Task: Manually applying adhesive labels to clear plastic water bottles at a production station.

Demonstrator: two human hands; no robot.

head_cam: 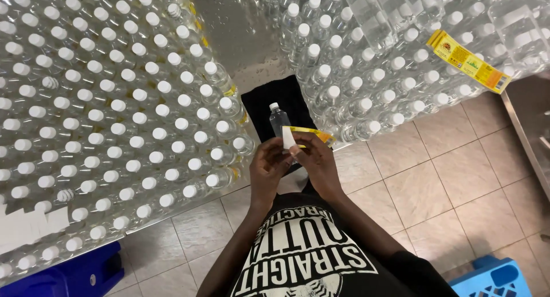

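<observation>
Gripping a small clear bottle [279, 119] in the left hand [268, 166]. Pinching a yellow label [308, 133] against it with the right hand [318, 162], amid capped bottles [114, 102].

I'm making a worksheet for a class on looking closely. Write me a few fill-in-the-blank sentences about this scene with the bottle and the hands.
1. The small clear bottle held by both hands has a ____ cap.
2. The label going onto it is mostly ____.
3. The left hand and right hand hold it above a ____ floor.
4. The crate at the lower right is ____.

Missing words: white; yellow; tiled; blue
</observation>
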